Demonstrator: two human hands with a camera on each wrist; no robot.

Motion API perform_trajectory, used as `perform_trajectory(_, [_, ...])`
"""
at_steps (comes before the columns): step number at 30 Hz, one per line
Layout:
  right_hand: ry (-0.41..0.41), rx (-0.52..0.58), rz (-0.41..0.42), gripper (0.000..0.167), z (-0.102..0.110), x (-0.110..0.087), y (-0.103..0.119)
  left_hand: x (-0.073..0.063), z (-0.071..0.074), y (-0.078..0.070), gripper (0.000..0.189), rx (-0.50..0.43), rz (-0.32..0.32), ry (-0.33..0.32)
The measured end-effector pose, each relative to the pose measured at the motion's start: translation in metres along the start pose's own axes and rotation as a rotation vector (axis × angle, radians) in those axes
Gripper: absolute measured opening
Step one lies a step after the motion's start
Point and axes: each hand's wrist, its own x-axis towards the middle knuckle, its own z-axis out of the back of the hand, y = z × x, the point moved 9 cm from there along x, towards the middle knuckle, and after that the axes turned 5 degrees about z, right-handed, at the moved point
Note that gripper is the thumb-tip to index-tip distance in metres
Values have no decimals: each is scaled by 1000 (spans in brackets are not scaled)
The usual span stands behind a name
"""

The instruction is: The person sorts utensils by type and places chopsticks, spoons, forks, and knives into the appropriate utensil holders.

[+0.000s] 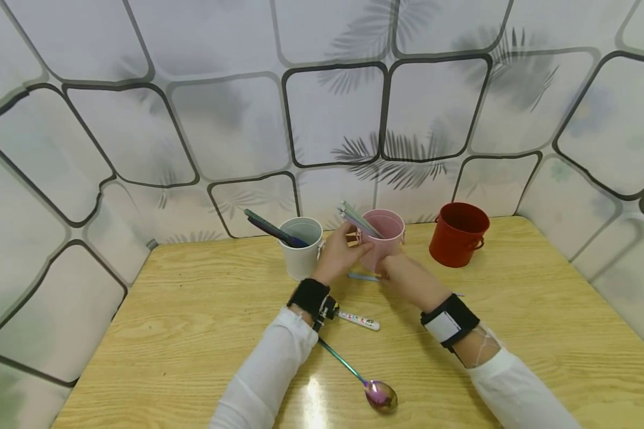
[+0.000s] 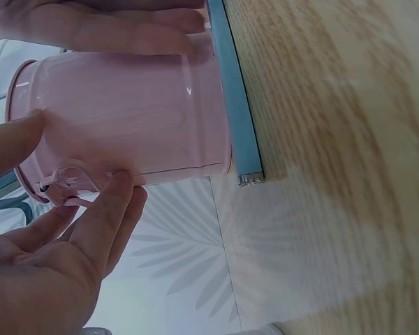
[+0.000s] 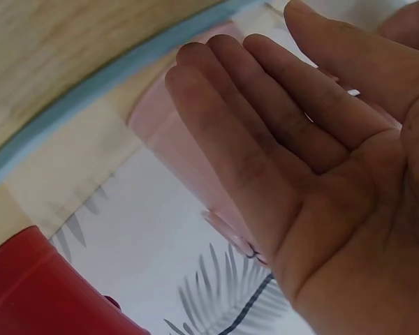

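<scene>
My left hand holds the pink bucket by its left side, thumb in front and fingers near the handle lug. The right hand touches the bucket's lower front with extended fingers. Inside the bucket lean several pale green and lilac sticks that look like chopsticks. On the table before it lies a light blue chopstick, its square end near the bucket's base. The right hand covers part of this chopstick in the head view. In the right wrist view, the palm and fingers show no object held.
A white bucket with dark long-handled items stands left of the pink one. To the right is a red bucket. Nearer lie a white printed marker and an iridescent long-handled spoon. Patterned cloth walls surround the table.
</scene>
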Motion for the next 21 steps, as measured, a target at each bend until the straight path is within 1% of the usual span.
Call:
perform_trajectory(7, [-9, -24, 1, 6, -4, 2, -1, 0, 0, 0, 51, 14, 4, -2])
perform_trajectory(16, [-40, -32, 37, 22, -7, 2, -2, 1, -1, 4, 50, 26, 1, -6])
perform_trajectory(21, [-73, -50, 48, 23, -6, 1, 1, 2, -1, 3, 49, 30, -3, -8])
